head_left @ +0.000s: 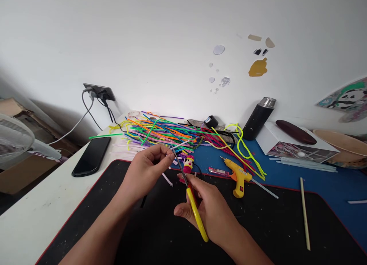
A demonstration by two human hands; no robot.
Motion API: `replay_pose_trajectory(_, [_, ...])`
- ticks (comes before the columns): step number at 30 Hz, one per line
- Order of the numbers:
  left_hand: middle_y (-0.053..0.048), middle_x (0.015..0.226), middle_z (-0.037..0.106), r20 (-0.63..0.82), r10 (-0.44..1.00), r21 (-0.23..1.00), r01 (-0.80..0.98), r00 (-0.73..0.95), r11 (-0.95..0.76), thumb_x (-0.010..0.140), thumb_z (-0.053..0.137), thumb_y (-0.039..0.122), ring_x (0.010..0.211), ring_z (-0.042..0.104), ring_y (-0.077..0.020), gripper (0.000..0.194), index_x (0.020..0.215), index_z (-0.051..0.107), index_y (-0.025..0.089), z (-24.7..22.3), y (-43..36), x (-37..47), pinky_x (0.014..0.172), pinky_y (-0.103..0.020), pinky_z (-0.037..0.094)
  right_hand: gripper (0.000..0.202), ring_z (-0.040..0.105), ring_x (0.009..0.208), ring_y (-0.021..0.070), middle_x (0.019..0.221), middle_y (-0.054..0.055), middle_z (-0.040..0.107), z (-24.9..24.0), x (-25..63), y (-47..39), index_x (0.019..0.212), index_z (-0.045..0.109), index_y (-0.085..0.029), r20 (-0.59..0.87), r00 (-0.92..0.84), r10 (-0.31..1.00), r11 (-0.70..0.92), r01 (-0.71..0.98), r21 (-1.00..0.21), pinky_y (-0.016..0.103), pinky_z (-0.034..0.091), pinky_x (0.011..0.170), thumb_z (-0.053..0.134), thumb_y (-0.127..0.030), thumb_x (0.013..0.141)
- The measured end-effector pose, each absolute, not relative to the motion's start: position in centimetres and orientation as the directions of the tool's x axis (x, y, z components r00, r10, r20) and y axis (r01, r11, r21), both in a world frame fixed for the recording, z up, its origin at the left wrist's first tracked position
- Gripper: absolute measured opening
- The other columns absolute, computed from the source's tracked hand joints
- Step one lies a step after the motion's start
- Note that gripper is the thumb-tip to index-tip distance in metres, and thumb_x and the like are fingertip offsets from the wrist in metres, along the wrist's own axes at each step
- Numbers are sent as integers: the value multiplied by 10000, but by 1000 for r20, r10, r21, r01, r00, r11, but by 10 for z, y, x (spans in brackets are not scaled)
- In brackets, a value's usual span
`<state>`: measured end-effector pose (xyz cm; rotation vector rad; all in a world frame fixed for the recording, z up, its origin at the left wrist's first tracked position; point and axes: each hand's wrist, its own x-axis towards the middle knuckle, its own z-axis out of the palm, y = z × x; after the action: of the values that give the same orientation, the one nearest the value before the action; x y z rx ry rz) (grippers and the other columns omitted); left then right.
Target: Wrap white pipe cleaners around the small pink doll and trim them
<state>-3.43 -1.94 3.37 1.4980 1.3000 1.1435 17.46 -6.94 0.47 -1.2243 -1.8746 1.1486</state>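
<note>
- Dead centre, the right hand (210, 205) is closed around the yellow-handled scissors (193, 202), thumb poking out towards 9 o'clock
- Look at the line of those scissors: handle down at 5 o'clock, tips up at 11, the long axis running out from the right hand straight to the left hand (147, 167)
- And it's close work there, the left thumb and fingers drawn together right at the blade tips; whether anything sits in that pinch is too small to tell
- So the tips belong to the left hand's side, the handle to the right's
- Just beyond the blades, about 12 o'clock from the pivot, a little red-and-yellow figure (188, 163), near both hands
- Wider now: a heap of coloured pipe cleaners (163, 129) at 1 o'clock from the left hand
- Yellow glue gun (237, 177) between 1 and 2 from the right hand, straddling the far edge of the black mat (155, 230)
- Out at 3 o'clock, a pale stick (304, 215); towards 10, well apart, a dark phone (91, 156)
</note>
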Motion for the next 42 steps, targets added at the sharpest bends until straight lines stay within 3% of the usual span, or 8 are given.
replay_pose_trajectory(14, [14,680,610,82,996,975,202,47,-90,865,763,531,600,502,-127,349,818,710,190,38,-20,-34,584,-244,401,812,520,665,174,755,-13,593,3,174,-70,1412,699,-207,33,-375,926,192,394,-899,253,453,590,823,-740,812])
replay_pose_trajectory(26, [23,677,560,44,997,995,85,65,-49,858,802,492,589,425,-105,337,793,685,183,38,-22,-35,543,-232,323,767,414,633,147,754,-38,551,13,174,-71,1353,702,-203,29,-394,919,207,417,-885,262,387,582,851,-713,800])
replay_pose_trajectory(36, [29,661,542,32,997,997,67,73,-37,847,818,517,571,384,-89,386,775,660,172,39,-20,-33,514,-224,266,828,552,700,186,865,21,687,9,175,-71,1384,704,-166,72,-385,920,254,446,-858,303,485,686,811,-755,811])
replay_pose_trajectory(42, [29,664,543,8,997,999,52,78,-12,837,827,518,583,392,-91,390,771,665,170,36,-19,-33,530,-222,276,797,605,699,208,856,29,727,5,175,-70,1373,725,-213,49,-379,924,233,458,-858,319,512,696,815,-759,800])
